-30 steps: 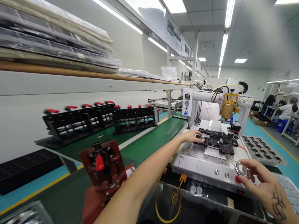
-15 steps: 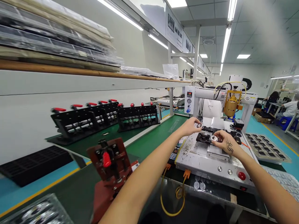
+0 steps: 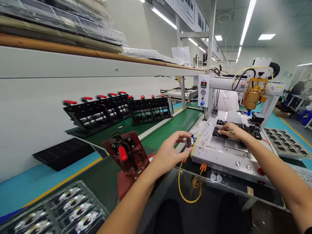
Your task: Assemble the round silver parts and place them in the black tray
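My left hand [image 3: 174,148] pinches a small round metal part [image 3: 189,142] between thumb and fingers, left of the white machine bed [image 3: 207,152]. Over the machine, my right hand [image 3: 230,130] has its fingers closed at a black fixture [image 3: 216,132]. A small shiny piece shows at those fingertips, mostly hidden. A gold-coloured dispensing head [image 3: 254,96] hangs above and behind the fixture. Close to my left forearm stands a dark red clamp fixture [image 3: 126,156] with a red handle.
A clear plastic tray [image 3: 58,211] of round metal parts lies at lower left. Black fixtures [image 3: 97,113] with red handles line the green bench. A yellow cable [image 3: 180,185] loops below the machine. Another tray [image 3: 287,143] sits to its right. A shelf [image 3: 97,70] runs along the left.
My left hand has drawn back from the machine fixture toward me and left, carrying a round metal part. My right hand stays at the fixture, its fingers now lower on it. The view has shifted.
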The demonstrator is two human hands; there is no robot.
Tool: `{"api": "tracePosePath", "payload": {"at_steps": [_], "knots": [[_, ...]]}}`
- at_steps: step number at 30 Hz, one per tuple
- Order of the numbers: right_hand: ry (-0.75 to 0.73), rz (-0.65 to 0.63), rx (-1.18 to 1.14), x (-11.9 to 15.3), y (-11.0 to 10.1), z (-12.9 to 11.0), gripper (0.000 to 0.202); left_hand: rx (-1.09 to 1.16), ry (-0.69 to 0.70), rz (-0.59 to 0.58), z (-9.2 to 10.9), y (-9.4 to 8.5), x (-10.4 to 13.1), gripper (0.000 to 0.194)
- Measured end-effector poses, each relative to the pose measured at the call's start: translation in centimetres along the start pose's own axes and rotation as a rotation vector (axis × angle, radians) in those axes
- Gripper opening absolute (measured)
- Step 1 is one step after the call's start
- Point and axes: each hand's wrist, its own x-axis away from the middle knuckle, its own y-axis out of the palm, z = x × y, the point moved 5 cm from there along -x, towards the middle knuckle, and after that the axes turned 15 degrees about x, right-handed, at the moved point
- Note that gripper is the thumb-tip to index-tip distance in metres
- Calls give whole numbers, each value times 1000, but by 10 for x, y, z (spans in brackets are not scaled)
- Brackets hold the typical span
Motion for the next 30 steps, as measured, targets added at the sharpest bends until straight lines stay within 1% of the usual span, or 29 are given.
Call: {"api": "tracePosePath", "payload": {"at_steps": [2,4,6,7,8,10,11,12,13,14,15,16,18,20,21,22,23,24,25,26,27,28,29,30], "knots": [[-3,18,32,-4,1,-3,27,36,-18,32,-1,2,5,36],[10,50,59,-6,0,-7,24,83,-25,48,-1,12,7,37],[41,117,83,7,-7,-9,23,111,-21,50,-2,25,12,38],[64,162,94,21,-12,-8,27,104,-19,55,-3,30,18,38],[91,207,107,42,-18,-6,32,78,-16,65,-5,34,25,39],[155,322,127,100,-28,0,36,-35,-4,113,-13,33,44,39],[195,387,137,134,-31,4,34,-105,9,152,-20,29,55,39],[235,493,140,171,-34,7,28,-171,20,191,-27,24,65,39],[314,594,155,208,-34,12,23,-214,26,223,-36,19,73,39],[402,649,181,241,-30,17,20,-236,24,234,-46,17,80,38],[486,678,210,269,-23,23,21,-233,17,224,-55,18,85,37],[554,681,229,291,-15,29,25,-208,3,193,-63,21,88,36],[643,673,245,318,5,37,34,-129,-35,90,-76,38,93,35],[681,738,269,327,22,33,37,-52,-91,-32,-84,62,96,34],[674,799,279,327,28,24,35,-16,-127,-102,-88,76,98,34],[634,854,271,323,35,12,30,19,-166,-181,-92,91,99,35],[549,871,230,315,42,-3,23,56,-200,-265,-97,106,101,35],[420,823,150,303,52,-21,15,93,-222,-348,-103,121,102,36],[273,721,50,288,64,-40,5,126,-225,-424,-108,136,102,37],[131,584,-50,272,78,-59,5,149,-208,-484,-114,148,100,38],[26,455,-119,258,92,-76,13,158,-178,-527,-120,159,99,39],[-26,369,-154,246,105,-88,18,154,-145,-554,-126,168,96,39],[-40,320,-165,235,117,-95,23,140,-118,-569,-132,174,95,39],[-23,307,-159,227,126,-98,27,121,-100,-578,-138,178,94,40]]}}
